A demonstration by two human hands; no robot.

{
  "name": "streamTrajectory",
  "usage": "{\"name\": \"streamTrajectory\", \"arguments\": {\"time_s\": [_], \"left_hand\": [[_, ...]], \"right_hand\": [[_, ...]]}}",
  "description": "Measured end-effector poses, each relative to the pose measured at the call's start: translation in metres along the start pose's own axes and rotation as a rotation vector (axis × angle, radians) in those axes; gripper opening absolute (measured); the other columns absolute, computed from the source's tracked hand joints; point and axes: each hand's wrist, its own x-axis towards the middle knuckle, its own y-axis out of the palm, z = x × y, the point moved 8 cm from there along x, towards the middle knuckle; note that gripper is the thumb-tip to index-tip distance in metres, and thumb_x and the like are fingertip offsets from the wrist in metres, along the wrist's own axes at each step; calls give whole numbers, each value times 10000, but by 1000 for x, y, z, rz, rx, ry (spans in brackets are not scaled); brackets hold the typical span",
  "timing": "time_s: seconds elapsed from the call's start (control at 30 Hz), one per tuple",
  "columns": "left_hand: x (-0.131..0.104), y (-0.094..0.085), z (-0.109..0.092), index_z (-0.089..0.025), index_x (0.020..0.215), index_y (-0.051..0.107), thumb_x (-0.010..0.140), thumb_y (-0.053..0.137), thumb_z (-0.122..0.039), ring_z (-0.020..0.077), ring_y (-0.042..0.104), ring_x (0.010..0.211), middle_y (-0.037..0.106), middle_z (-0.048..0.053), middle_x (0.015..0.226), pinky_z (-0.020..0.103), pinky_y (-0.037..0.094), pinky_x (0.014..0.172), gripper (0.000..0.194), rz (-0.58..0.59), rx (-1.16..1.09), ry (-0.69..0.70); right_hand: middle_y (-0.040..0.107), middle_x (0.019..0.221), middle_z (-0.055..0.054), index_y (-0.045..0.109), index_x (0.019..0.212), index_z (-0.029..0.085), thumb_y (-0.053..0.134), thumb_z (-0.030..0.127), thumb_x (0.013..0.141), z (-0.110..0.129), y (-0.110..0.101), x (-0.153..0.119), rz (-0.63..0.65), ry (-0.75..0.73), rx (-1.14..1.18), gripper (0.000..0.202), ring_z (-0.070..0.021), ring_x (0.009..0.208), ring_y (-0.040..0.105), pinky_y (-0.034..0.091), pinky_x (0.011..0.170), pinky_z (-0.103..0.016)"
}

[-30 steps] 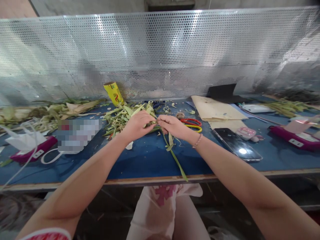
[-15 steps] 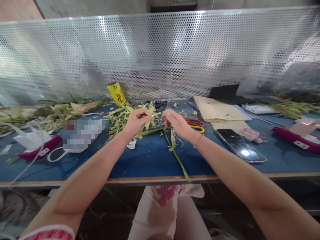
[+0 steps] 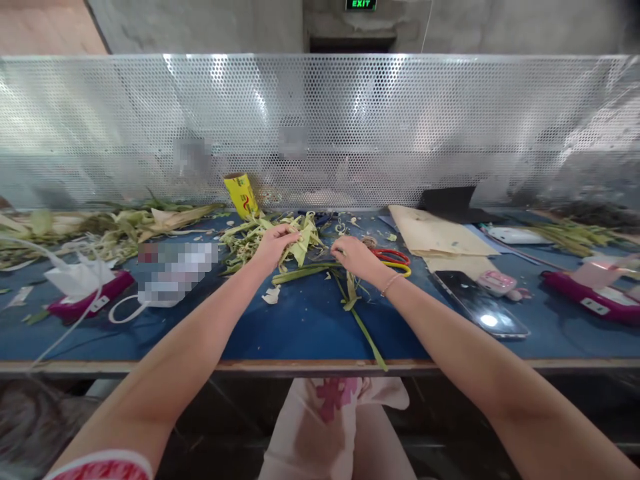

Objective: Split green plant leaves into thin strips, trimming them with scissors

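Observation:
My left hand (image 3: 275,245) is closed in a pinch on a pale green husk strip (image 3: 300,252), which hangs below the fingertips over the pile. Beneath and behind it lies a heap of knotted pale green husk pieces (image 3: 235,243). My right hand (image 3: 356,257) is apart from the left, fingers curled in a pinch; whatever is between them is too small to make out. Just below it a long green stalk (image 3: 369,337) with a dry tied piece (image 3: 351,293) reaches to the table's front edge. Beside the right hand lie red and yellow loops (image 3: 400,268) like scissor handles.
A yellow tube (image 3: 241,195) stands behind the heap. To the right are a phone (image 3: 475,303), a pink case (image 3: 497,282) and brown paper (image 3: 440,230). Purple power strips (image 3: 90,297) with cables sit at both sides. A perforated metal screen (image 3: 330,133) closes the back.
My hands have drawn slightly apart. The left now shows a wider husk strip in its fingers, and the right fingers have curled in. The view has tilted up a little.

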Motion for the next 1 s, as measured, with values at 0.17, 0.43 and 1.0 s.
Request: {"name": "streamTrajectory", "arguments": {"time_s": [0.17,0.43,1.0], "left_hand": [[-12,31,-3,-144,577,612,567,681,-211,184,583,936,671,70,958,340,395,873,97,255,9,-28],[-32,61,-10,-150,626,608,606,683,-253,178,590,919,675,49,876,352,364,908,129,457,-69,-48],[-16,38,4,-157,604,605,570,682,-251,59,506,491,649,5,645,221,413,536,126,361,-12,-151]], "right_hand": [[618,714,-17,525,733,176,414,271,808,-9,-28,-1,-175,119,494,165,-117,623,527,408,642,-263],[527,579,32,509,742,182,421,271,796,15,-29,-7,-91,72,581,136,-96,523,505,387,552,-231],[603,663,-23,642,684,176,567,292,733,-34,-80,-13,-354,76,228,146,-123,596,489,372,582,-261]]}}
